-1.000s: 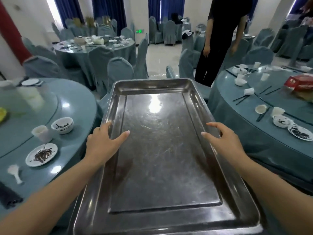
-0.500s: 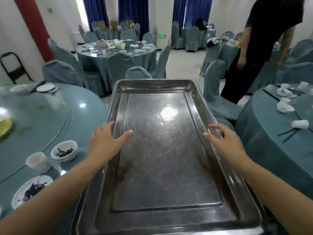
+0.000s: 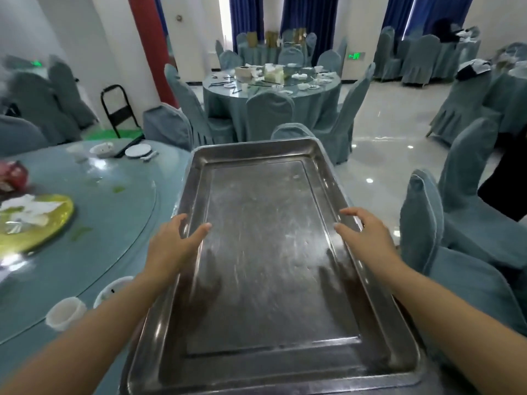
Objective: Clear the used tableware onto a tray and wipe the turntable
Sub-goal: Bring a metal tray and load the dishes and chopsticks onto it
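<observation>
Banquet hall, round table (image 3: 94, 269) at left, steel tray (image 3: 271, 366) gripped at both rims, left hand (image 3: 171, 246) and right hand (image 3: 365, 238) thumbs inside, fingers under the edges

One tray (image 3: 268, 366), held at 6 o'clock by two hands: left hand (image 3: 171, 246), right hand (image 3: 363, 238). At 9 o'clock, one yellow plate (image 3: 54, 223); at 8 o'clock, one cup (image 3: 65, 313) and one bowl (image 3: 109, 289).
</observation>
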`<state>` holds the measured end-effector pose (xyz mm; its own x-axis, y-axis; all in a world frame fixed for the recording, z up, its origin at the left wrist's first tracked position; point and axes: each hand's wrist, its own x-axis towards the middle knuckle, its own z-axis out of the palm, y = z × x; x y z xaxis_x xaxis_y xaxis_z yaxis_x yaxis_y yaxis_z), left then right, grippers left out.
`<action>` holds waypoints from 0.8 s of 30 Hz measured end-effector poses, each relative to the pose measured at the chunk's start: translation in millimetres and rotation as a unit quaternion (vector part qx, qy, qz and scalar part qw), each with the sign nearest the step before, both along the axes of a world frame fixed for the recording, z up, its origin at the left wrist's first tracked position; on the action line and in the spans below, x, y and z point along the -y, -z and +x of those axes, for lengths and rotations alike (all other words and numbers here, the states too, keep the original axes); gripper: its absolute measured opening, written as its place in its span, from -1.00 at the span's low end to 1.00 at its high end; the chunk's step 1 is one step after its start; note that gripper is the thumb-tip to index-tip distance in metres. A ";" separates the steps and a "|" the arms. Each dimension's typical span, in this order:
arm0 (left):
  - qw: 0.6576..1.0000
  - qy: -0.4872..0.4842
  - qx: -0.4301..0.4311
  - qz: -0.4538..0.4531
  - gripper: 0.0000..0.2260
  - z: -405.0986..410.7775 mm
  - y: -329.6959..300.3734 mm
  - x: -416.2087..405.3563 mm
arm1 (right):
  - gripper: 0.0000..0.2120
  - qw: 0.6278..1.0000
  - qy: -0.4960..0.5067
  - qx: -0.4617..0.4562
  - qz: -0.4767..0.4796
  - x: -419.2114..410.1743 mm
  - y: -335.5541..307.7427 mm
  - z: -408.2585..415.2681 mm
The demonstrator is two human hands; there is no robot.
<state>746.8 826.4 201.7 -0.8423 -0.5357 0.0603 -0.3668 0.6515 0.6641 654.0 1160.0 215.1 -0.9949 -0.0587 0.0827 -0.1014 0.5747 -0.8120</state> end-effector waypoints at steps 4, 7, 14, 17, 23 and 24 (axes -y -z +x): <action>0.998 -0.051 -0.009 0.029 -0.21 -43.3 -0.8 22.0 | -0.72 0.999 -0.041 0.018 -0.016 28.0 4.8 -75.3; 0.995 -0.081 -0.012 0.048 -0.21 -64.4 1.2 40.4 | -0.69 0.996 -0.075 0.032 -0.021 52.3 10.6 -114.8; 0.989 -0.131 -0.039 0.056 -0.35 -114.7 11.9 99.3 | -0.69 0.994 -0.099 0.046 -0.003 118.9 21.9 -184.7; 0.989 -0.135 -0.038 0.046 -0.36 -141.9 13.3 131.2 | -0.69 0.994 -0.096 0.047 0.005 151.4 27.3 -209.0; 0.994 -0.106 0.013 0.037 -0.26 -199.1 28.4 199.1 | -0.72 0.996 -0.075 0.047 0.003 215.0 46.2 -254.9; 0.994 -0.103 0.022 0.036 -0.27 -208.1 34.8 208.9 | -0.73 0.996 -0.072 0.048 0.004 224.2 53.5 -262.6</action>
<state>538.7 617.6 166.9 -0.7154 -0.6985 -0.0189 -0.5171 0.5111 0.6866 391.3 935.9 161.6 -0.9792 -0.2023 -0.0142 -0.1050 0.5659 -0.8177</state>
